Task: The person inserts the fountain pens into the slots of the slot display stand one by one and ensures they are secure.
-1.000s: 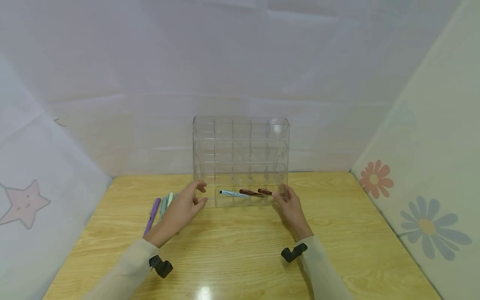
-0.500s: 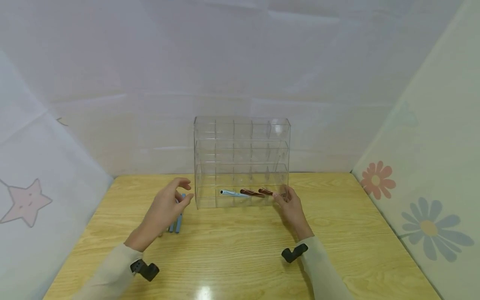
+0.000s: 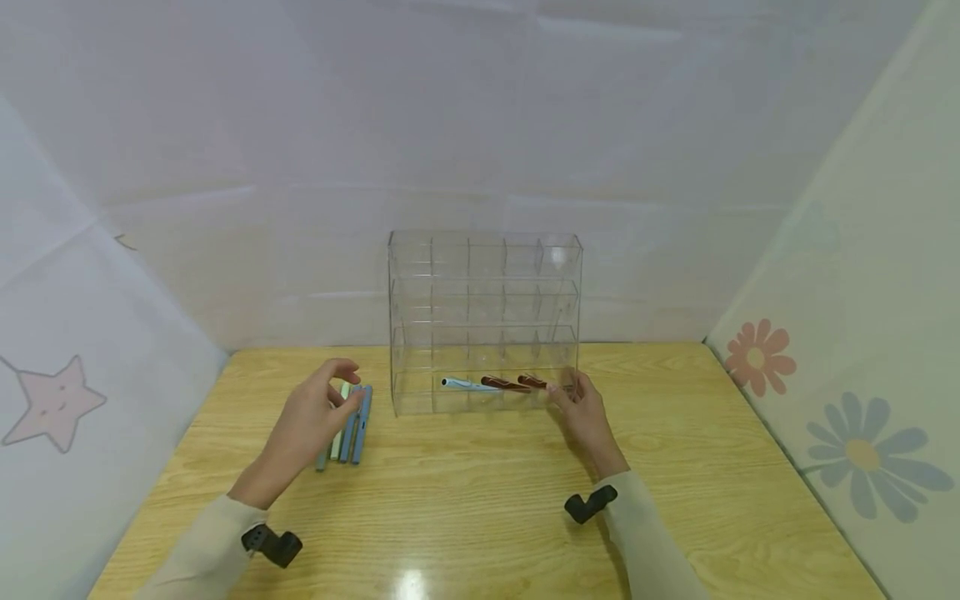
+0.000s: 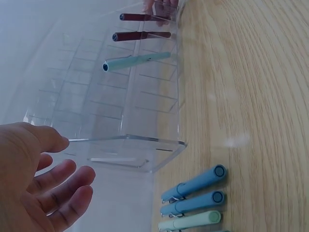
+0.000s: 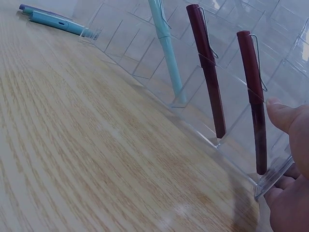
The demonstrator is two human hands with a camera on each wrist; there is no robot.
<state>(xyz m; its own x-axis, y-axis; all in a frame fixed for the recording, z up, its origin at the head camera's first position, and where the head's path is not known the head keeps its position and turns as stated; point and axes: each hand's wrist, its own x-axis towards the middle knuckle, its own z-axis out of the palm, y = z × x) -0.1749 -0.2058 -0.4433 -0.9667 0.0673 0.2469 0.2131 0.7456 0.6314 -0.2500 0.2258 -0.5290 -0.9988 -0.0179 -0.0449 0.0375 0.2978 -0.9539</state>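
The right hand [image 3: 585, 417] is gripping a clear rack [image 3: 486, 326], and the left hand [image 3: 311, 417] is holding nothing.
In the head view, the clear rack is standing at the centre of the frame on the wooden worktop [image 3: 465, 508]; the right hand is pinching its lower right end. At left of centre, the left hand is bending its fingers loosely, the thumb being apart from them. Beside it, two blue pens [image 3: 362, 425] and a pale green pen [image 4: 189, 221] are lying. A light blue pen [image 5: 168, 53] and two dark red pens [image 5: 206, 63] are leaning in the lowest row.
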